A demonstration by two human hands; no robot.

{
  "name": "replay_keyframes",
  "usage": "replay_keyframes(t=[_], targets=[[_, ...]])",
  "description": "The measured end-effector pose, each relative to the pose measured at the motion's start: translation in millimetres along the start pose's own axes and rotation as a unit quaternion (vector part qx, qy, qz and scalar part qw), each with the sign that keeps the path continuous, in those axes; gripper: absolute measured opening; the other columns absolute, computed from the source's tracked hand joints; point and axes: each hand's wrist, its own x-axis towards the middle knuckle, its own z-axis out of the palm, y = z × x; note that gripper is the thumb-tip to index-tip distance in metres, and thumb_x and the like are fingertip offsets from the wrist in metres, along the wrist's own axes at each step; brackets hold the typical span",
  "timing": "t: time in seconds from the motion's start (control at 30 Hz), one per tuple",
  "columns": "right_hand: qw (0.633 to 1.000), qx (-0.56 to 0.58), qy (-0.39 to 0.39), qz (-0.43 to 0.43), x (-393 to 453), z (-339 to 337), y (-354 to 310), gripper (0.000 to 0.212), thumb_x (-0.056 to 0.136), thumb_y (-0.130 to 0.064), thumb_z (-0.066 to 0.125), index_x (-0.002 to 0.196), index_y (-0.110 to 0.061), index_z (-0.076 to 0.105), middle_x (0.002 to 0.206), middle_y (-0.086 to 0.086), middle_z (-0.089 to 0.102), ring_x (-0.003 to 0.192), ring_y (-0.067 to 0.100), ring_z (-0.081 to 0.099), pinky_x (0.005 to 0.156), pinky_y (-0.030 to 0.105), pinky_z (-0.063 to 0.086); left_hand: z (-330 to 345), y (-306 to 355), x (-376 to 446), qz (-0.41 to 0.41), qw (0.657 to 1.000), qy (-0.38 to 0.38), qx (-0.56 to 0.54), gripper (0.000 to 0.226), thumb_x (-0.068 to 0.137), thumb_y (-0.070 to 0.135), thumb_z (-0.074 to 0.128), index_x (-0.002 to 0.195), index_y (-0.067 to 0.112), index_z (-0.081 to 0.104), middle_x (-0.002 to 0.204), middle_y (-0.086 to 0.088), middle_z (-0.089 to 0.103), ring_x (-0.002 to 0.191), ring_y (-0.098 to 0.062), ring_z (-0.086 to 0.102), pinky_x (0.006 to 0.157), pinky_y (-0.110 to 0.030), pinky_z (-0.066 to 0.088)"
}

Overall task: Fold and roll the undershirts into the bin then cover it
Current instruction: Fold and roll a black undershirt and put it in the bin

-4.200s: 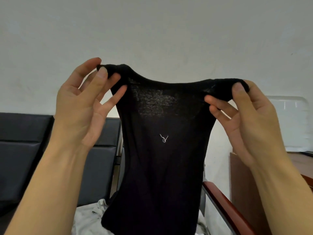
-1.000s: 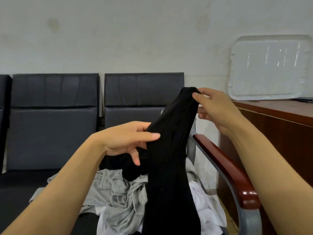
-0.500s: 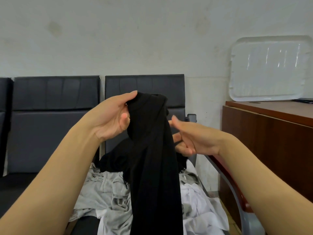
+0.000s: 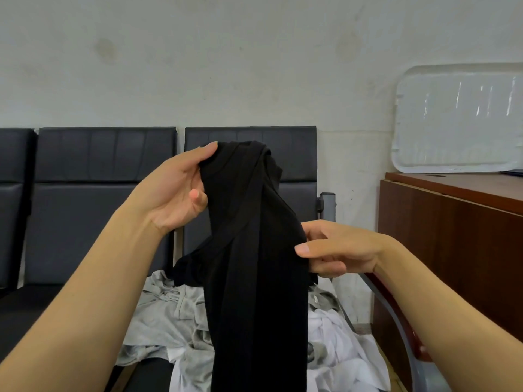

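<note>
Pale wall [image 4: 226,66] behind, row of black seats [image 4: 104,199] below it. My left hand [image 4: 175,190] pinches top of black undershirt [image 4: 254,264], held up, hanging folded lengthwise. Grey and white shirts [image 4: 175,315] heaped on seat underneath. My right hand [image 4: 339,250] pinches shirt's right edge (lower down). Clear lid [image 4: 458,117] leans on wall above wooden cabinet [image 4: 452,239].
</note>
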Motion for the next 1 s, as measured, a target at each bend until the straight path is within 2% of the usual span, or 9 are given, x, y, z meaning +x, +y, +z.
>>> replay_keyframes(t=[0.1, 0.23, 0.33, 0.47, 0.57, 0.63, 0.67, 0.8, 1.0], targets=[[0.999, 0.041, -0.016, -0.003, -1.2, -5.1, 3.8, 0.021, 0.101, -0.020, 0.059, 0.121, -0.013, 0.060, 0.069, -0.009, 0.056, 0.040, 0.000, 0.038, 0.042, 0.011, 0.031, -1.1, 2.4, 0.2, 0.006, 1.000, 0.004, 0.006, 0.034, 0.096, 0.027, 0.052, 0.103, 0.008, 0.080, 0.101, -0.002, 0.079, 0.064, -0.011, 0.076, 0.028, -0.012, 0.039], [0.998, 0.051, 0.004, 0.037, -8.7, -11.6, 4.8, 0.049, 0.103, -0.020, 0.058, 0.149, -0.012, 0.044, 0.092, 0.004, 0.058, 0.043, 0.001, 0.040, 0.041, 0.017, 0.026, -11.6, 6.0, 0.7, 0.000, 1.000, 0.026, 0.010, 0.037, 0.096, 0.027, 0.054, 0.124, 0.009, 0.069, 0.107, 0.000, 0.077, 0.070, -0.010, 0.076, 0.031, -0.011, 0.041], [0.997, -0.017, 0.033, 0.064, -14.3, -8.8, -1.0, 0.032, 0.107, -0.028, 0.054, 0.135, -0.014, 0.059, 0.095, 0.004, 0.060, 0.045, 0.004, 0.043, 0.041, 0.016, 0.031, -18.7, 8.4, 0.1, -0.005, 0.999, 0.035, 0.009, 0.035, 0.099, 0.027, 0.052, 0.123, 0.009, 0.070, 0.111, -0.001, 0.077, 0.075, -0.011, 0.077, 0.034, -0.011, 0.044], [0.982, -0.109, 0.089, 0.124, -21.8, -1.2, -14.3, 0.023, 0.109, -0.027, 0.049, 0.125, -0.013, 0.058, 0.073, -0.010, 0.066, 0.047, 0.006, 0.047, 0.044, 0.017, 0.038, -20.2, 9.1, 0.1, 0.000, 0.998, 0.055, 0.019, 0.035, 0.101, 0.026, 0.051, 0.121, 0.007, 0.072, 0.113, -0.003, 0.077, 0.075, -0.011, 0.077, 0.035, -0.011, 0.045], [0.972, -0.135, 0.125, 0.149, -25.4, 0.3, -18.5, 0.034, 0.105, -0.028, 0.058, 0.135, -0.012, 0.052, 0.085, 0.007, 0.069, 0.051, 0.012, 0.052, 0.046, 0.021, 0.045, -20.7, 8.5, 2.2, 0.009, 0.996, 0.086, 0.031, 0.038, 0.105, 0.024, 0.050, 0.132, 0.005, 0.066, 0.116, -0.004, 0.075, 0.074, -0.011, 0.077, 0.036, -0.010, 0.046], [0.965, -0.168, 0.147, 0.137, -26.6, 0.4, -20.2, 0.035, 0.104, -0.031, 0.060, 0.129, -0.009, 0.052, 0.101, 0.025, 0.062, 0.050, 0.014, 0.051, 0.047, 0.023, 0.045, -20.2, 8.0, 4.0, 0.020, 0.993, 0.112, 0.032, 0.040, 0.106, 0.023, 0.050, 0.139, 0.003, 0.061, 0.115, -0.004, 0.074, 0.070, -0.010, 0.075, 0.037, -0.011, 0.046], [0.962, -0.187, 0.158, 0.124, -26.9, 0.0, -20.6, 0.034, 0.104, -0.033, 0.059, 0.125, -0.006, 0.052, 0.095, 0.027, 0.056, 0.049, 0.014, 0.049, 0.047, 0.023, 0.044, -20.3, 8.2, 4.6, 0.025, 0.992, 0.123, 0.032, 0.041, 0.107, 0.022, 0.050, 0.141, 0.002, 0.059, 0.113, -0.004, 0.073, 0.068, -0.010, 0.075, 0.038, -0.011, 0.047], [0.951, -0.239, 0.183, 0.076, -27.1, -0.6, -23.2, 0.034, 0.104, -0.033, 0.058, 0.115, -0.001, 0.055, 0.072, 0.008, 0.053, 0.047, 0.012, 0.044, 0.053, 0.023, 0.041, -21.1, 8.4, 5.4, 0.030, 0.989, 0.138, 0.033, 0.042, 0.107, 0.022, 0.050, 0.143, 0.002, 0.058, 0.113, -0.004, 0.073, 0.066, -0.009, 0.074, 0.039, -0.010, 0.047], [0.933, -0.256, 0.252, 0.020, -21.1, -1.1, -17.4, 0.020, 0.102, -0.026, 0.064, 0.115, -0.015, 0.055, 0.081, 0.007, 0.061, 0.054, 0.015, 0.049, 0.061, 0.030, 0.046, -18.0, 9.6, 3.1, 0.046, 0.987, 0.150, 0.033, 0.040, 0.107, 0.020, 0.050, 0.141, 0.001, 0.058, 0.116, -0.005, 0.073, 0.072, -0.010, 0.076, 0.044, -0.012, 0.051]])
